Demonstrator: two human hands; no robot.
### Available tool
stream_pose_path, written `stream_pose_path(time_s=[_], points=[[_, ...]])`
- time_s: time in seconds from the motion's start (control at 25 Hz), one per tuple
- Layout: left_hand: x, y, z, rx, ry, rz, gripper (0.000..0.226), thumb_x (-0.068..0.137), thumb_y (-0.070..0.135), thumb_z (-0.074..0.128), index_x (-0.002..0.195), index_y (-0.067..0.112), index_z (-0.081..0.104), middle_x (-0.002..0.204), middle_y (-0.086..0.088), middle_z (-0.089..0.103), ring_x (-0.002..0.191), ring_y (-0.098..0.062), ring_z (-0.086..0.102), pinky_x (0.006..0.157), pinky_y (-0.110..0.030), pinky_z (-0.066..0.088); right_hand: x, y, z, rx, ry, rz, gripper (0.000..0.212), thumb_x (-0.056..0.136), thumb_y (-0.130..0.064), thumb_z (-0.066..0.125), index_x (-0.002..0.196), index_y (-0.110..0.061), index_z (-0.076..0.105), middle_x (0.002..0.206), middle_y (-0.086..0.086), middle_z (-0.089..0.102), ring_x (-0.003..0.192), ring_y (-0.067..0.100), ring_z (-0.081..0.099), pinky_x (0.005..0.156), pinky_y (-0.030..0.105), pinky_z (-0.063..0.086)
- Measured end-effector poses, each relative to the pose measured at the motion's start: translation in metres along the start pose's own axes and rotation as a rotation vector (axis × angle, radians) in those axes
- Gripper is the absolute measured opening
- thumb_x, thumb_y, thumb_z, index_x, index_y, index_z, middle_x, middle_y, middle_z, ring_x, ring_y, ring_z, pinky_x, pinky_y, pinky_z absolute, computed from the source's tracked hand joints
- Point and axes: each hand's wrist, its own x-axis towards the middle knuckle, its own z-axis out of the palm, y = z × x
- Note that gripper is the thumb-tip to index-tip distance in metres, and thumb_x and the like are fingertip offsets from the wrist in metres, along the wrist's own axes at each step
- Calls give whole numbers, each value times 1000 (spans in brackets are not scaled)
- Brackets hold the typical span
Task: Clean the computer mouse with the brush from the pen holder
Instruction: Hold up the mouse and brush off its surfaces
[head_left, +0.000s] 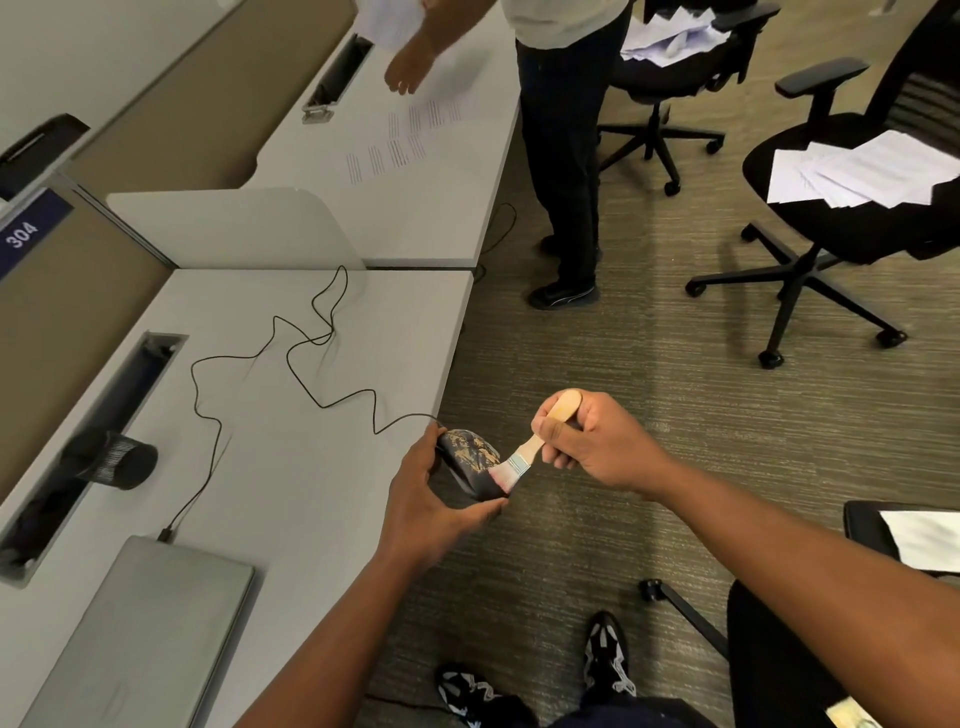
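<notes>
Just off the table's (291, 467) edge, the left hand (423, 501) grips the mouse (470, 460) while the right hand (592, 441) pinches the brush (535, 444), bristles touching the mouse. Farther back, its cable (291, 358) trails past the pen holder (122, 460).

arms (332, 639) bare – no sleeves | trousers (623, 714) dark | sneakers (605, 657) black – white laces
</notes>
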Motion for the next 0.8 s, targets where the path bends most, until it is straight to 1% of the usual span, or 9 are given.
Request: stream_pose_path(time_s=[0.16,0.24,0.28,0.36,0.44,0.52,0.6,0.64,0.8], points=[[-2,1,0,6,-12,5,152,41,101,77,167,32,28,167,6,44,147,-14,50,119,-44,50,2,7,-4,-59,49,5,9,103,-20,65,97,-15,70,71,2,75,63,10,66,59,21,53],[-3,1,0,0,-19,3,150,42,100,78,167,33,28,167,6,44,147,-14,50,119,-43,50,3,11,-6,-89,115,23,9,103,-20,65,97,-15,70,70,1,74,62,9,65,60,22,51],[-3,1,0,-1,-20,2,150,43,99,78,167,34,28,167,6,44,147,-14,50,119,-43,49,4,12,-8,-58,156,44,9,103,-20,65,98,-14,70,69,1,74,62,10,65,60,24,51],[-4,1,0,-2,-19,1,150,43,99,79,168,33,27,167,6,43,147,-14,49,120,-43,48,3,12,-11,153,189,108,10,103,-19,65,101,-11,70,71,2,73,62,13,63,58,26,50],[-3,2,0,1,-22,-4,150,42,99,79,167,33,28,167,6,43,148,-15,49,120,-43,48,2,9,-11,448,141,184,11,103,-17,64,104,-9,72,73,4,71,63,13,61,57,25,50],[-1,4,1,14,-29,-6,146,46,94,83,167,32,28,168,7,42,148,-14,48,120,-42,47,2,5,-5,608,78,250,13,103,-16,64,105,-8,74,74,5,70,62,12,60,55,23,50],[0,4,2,20,-34,3,141,51,83,88,167,32,27,167,8,43,148,-14,48,119,-36,46,3,2,4,609,40,281,13,103,-16,64,104,-8,74,72,5,70,60,11,60,53,22,49],[1,5,3,22,-36,5,139,51,81,89,167,33,27,167,8,43,147,-14,49,118,-34,46,4,1,8,587,31,290,13,103,-17,64,103,-8,74,72,5,70,59,11,59,52,22,49],[2,7,2,22,-43,0,151,42,98,79,167,32,28,167,8,43,147,-13,49,118,-35,46,7,1,13,490,27,311,11,102,-16,66,103,-6,71,69,5,70,56,11,59,51,21,47]])
